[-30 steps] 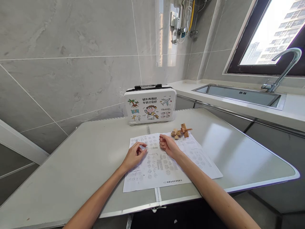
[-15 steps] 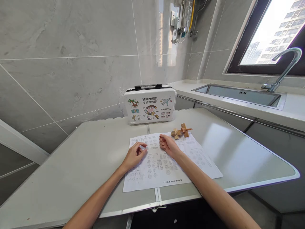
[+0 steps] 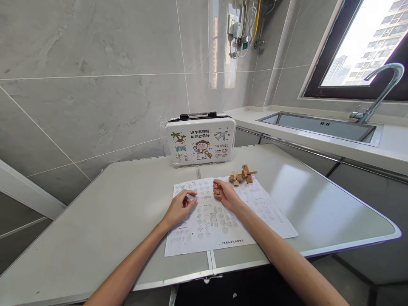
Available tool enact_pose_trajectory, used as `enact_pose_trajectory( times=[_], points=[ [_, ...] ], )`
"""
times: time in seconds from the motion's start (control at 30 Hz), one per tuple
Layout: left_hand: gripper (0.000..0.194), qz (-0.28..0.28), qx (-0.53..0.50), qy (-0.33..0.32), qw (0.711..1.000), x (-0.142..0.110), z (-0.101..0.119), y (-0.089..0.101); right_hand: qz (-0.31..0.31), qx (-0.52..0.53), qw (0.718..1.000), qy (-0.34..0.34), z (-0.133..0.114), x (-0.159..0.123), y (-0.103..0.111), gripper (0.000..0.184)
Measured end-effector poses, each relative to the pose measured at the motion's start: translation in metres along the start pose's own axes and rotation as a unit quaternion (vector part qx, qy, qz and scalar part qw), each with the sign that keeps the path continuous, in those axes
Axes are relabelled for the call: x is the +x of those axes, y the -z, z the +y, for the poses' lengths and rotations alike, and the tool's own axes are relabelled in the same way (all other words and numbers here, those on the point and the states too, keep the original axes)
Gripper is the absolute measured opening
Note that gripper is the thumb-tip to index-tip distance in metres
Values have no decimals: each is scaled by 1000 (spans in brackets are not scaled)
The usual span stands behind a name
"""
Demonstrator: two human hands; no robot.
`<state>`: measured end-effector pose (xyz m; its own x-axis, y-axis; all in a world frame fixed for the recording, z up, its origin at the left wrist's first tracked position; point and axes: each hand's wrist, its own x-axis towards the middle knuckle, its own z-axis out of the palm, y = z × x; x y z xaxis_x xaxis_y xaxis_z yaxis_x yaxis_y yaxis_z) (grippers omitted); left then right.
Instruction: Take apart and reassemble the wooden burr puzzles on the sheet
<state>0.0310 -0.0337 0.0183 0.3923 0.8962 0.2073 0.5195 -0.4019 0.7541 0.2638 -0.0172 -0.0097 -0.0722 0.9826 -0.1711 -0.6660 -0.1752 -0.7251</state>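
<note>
A printed instruction sheet (image 3: pixel 219 231) with rows of small drawings lies flat on the table. My left hand (image 3: pixel 180 208) rests on its left part, fingers loosely bent and thumb apart from them, with nothing held. On the upper middle of the same sheet lies my right hand (image 3: pixel 225 194), its fingers curled into a loose fist; no object shows in it. Just beyond that hand, two wooden interlocking puzzles touch or nearly touch at the sheet's far edge: a paler, chunky one (image 3: pixel 235 178) and a browner, cross-shaped one (image 3: pixel 247 174).
A white small suitcase (image 3: pixel 201 142) with cartoon prints and a black handle stands at the back of the folding table (image 3: pixel 127 221), near the tiled wall. To the right runs a counter with a sink (image 3: pixel 318 125) and a curved faucet (image 3: pixel 385 91) below a window.
</note>
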Motion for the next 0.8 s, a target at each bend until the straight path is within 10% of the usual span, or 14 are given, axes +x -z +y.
enact_pose_trajectory(
  times=[0.4,0.8],
  points=[
    [29,-8,-3,10,1000,-1,-1,0,28,-11,999,29,-2,-4,-5,31],
    [28,-14,-3,12,1000,-2,-4,1,242,-10,938,246,-21,2,9,20]
  ],
)
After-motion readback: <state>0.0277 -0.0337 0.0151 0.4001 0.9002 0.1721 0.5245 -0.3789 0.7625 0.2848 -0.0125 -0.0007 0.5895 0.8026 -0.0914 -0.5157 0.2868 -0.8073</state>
